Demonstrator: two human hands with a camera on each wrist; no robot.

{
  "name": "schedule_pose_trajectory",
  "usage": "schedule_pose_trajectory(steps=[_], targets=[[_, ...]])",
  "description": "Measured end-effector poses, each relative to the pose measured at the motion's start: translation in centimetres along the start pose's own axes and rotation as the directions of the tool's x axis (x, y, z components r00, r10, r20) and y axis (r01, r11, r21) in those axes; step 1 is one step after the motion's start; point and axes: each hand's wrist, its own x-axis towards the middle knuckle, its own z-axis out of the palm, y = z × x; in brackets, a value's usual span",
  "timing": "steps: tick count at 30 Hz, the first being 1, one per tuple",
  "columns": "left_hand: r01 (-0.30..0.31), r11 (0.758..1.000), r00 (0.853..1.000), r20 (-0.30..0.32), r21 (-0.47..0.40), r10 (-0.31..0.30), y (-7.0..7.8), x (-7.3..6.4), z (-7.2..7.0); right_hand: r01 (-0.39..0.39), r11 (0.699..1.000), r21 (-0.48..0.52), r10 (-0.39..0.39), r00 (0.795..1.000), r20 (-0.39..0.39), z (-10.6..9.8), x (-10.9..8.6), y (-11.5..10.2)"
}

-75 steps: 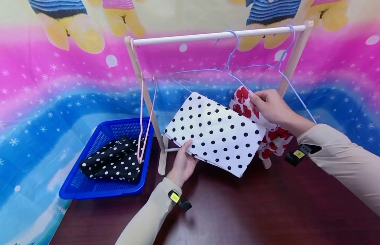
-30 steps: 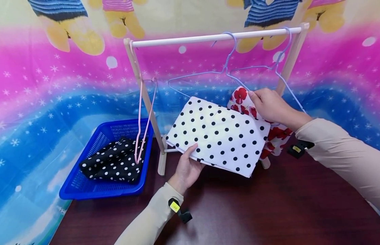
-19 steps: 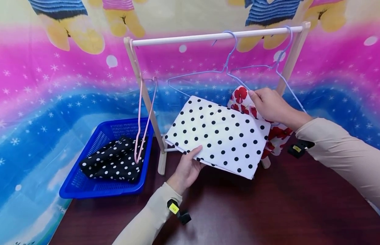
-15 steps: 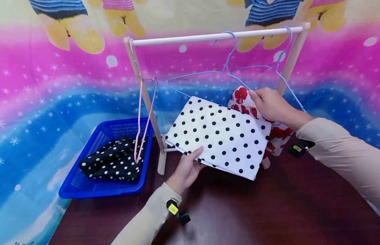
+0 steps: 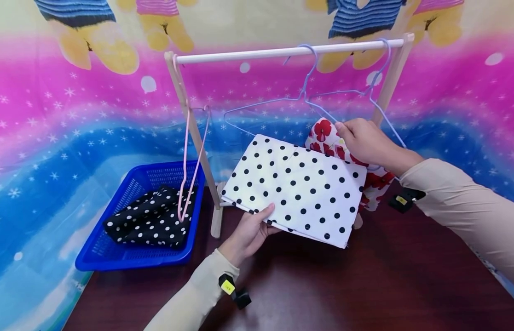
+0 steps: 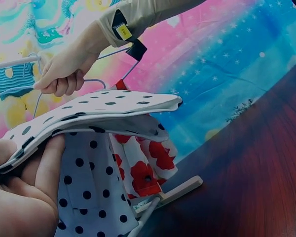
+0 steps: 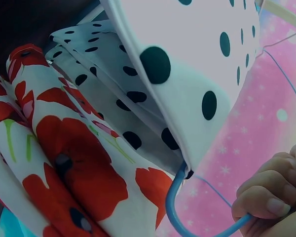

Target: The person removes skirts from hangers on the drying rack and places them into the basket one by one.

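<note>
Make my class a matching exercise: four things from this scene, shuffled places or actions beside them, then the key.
1. Left hand
2. Right hand
3. Black cloth with white dots
4. Pink hanger

A. Lies in the blue basket
B. Grips a blue hanger
C. Hangs at one end of the rack bar
D. Holds the white cloth with black dots

Pairs: 1-D, 2-B, 3-A, 4-C

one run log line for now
left hand: holds white cloth | right hand: grips middle hanger | black cloth: in basket

Dark reddish table (image 5: 323, 289) | on it, left: blue basket (image 5: 132, 265) | beside basket: wooden rack (image 5: 261, 54)
</note>
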Motion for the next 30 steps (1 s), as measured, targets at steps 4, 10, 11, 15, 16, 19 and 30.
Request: schedule_pose_trajectory(steps=[4,10,11,15,16,19,30], targets=[[0.005,1.0,1.0,0.03,0.01,-0.005,0.0,-0.2,-0.2,-0.003,1.0,-0.012,0.003,1.0,-0.003,0.0,0.0,0.0],[0.016,1.0,0.998,0.054,0.017,-0.017,0.1,-0.5,-0.4,-0.005,1.0,-0.018,0.005,1.0,0.008,-0.1,0.0,0.1],[0.019,1.0,0.998,0.056,0.018,-0.02,0.1,-0.5,-0.4,-0.002,1.0,-0.021,0.002,1.0,0.007,-0.1,0.0,0.1],[0.024,0.999,0.997,0.071,0.027,-0.026,0.0,-0.6,-0.6,0.011,0.999,-0.033,-0.011,1.0,0.001,-0.2,-0.1,0.1],[0.026,0.999,0.997,0.074,0.031,-0.029,0.0,-0.6,-0.7,0.014,0.999,-0.035,-0.014,1.0,0.0,-0.2,-0.1,0.1],[0.026,0.999,0.996,0.087,0.04,-0.029,0.0,-0.7,-0.8,0.012,0.999,-0.034,-0.012,1.0,0.001,-0.3,-0.2,0.0],[0.036,0.997,0.994,0.1,0.07,-0.043,0.4,-1.3,-1.3,-0.017,0.999,-0.03,0.017,1.0,-0.005,-0.3,-0.1,0.0]])
